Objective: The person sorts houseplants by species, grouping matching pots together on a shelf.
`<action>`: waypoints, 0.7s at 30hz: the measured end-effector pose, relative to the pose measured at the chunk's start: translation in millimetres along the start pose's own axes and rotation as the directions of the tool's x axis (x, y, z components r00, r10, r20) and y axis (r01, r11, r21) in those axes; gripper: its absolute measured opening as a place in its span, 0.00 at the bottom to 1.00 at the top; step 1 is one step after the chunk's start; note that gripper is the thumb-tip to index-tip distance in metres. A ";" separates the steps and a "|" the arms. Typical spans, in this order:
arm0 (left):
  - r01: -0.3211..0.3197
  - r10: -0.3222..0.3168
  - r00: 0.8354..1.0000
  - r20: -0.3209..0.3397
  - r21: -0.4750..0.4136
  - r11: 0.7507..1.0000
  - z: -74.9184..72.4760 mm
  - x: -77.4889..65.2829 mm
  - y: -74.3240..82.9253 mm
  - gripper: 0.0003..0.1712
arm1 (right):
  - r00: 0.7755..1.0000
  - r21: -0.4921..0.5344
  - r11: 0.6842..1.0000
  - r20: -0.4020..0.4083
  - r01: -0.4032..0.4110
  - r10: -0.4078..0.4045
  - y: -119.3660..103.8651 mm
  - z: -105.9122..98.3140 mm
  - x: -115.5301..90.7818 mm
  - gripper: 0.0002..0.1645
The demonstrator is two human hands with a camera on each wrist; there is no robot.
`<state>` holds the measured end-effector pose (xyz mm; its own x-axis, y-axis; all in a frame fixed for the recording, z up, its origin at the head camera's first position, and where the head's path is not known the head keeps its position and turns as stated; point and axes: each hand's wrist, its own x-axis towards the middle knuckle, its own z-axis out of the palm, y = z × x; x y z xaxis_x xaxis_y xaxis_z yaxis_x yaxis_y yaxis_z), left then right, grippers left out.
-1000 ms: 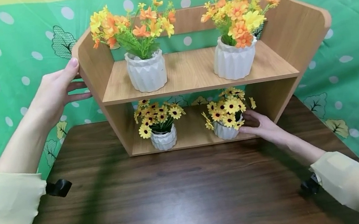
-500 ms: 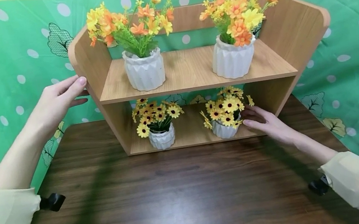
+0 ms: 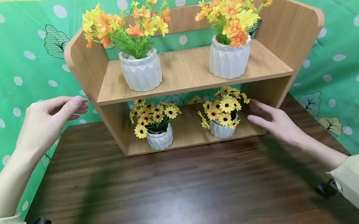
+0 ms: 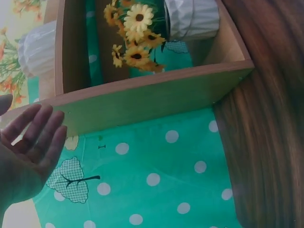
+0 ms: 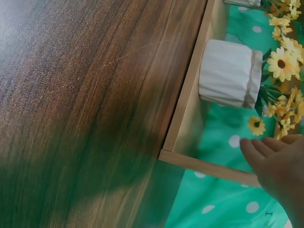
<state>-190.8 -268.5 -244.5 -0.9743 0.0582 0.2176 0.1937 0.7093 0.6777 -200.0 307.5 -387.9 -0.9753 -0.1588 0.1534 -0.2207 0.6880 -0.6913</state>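
Observation:
A two-tier wooden shelf stands at the back of the table. On its lower board, to the right, is a small white pot of yellow daisies. My right hand is just right of that pot, fingers extended and apart from it; the right wrist view shows the fingers near the white pot and its blooms. My left hand hangs in the air left of the shelf's side panel, fingers relaxed, holding nothing. Another small daisy pot sits lower left.
Two larger white pots, one on the left and one on the right, hold orange and yellow flowers on the upper board. A green dotted cloth hangs behind. The dark wooden table spreads out in front.
My left hand has come off the shelf's left side and moved down and left. My right hand has drawn back rightward from the lower right daisy pot, which stays in place.

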 end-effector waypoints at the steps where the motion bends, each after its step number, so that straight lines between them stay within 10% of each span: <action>1: -0.023 0.023 1.000 -0.007 -0.007 1.000 2.2 -1.2 0.1 0.24 | 0.999 -0.025 1.000 -0.035 0.003 -0.004 -0.7 -0.2 -0.9 0.40; 10: -0.239 0.238 0.971 0.020 0.062 0.969 31.0 -7.8 3.7 0.13 | 0.976 -0.091 0.994 -0.201 0.063 -0.080 -8.6 -2.2 0.1 0.31; 21: -0.508 0.489 0.856 0.164 0.103 0.855 67.0 -17.3 -3.3 0.18 | 0.922 -0.217 0.941 -0.234 0.259 -0.308 -23.6 -4.4 -2.1 0.37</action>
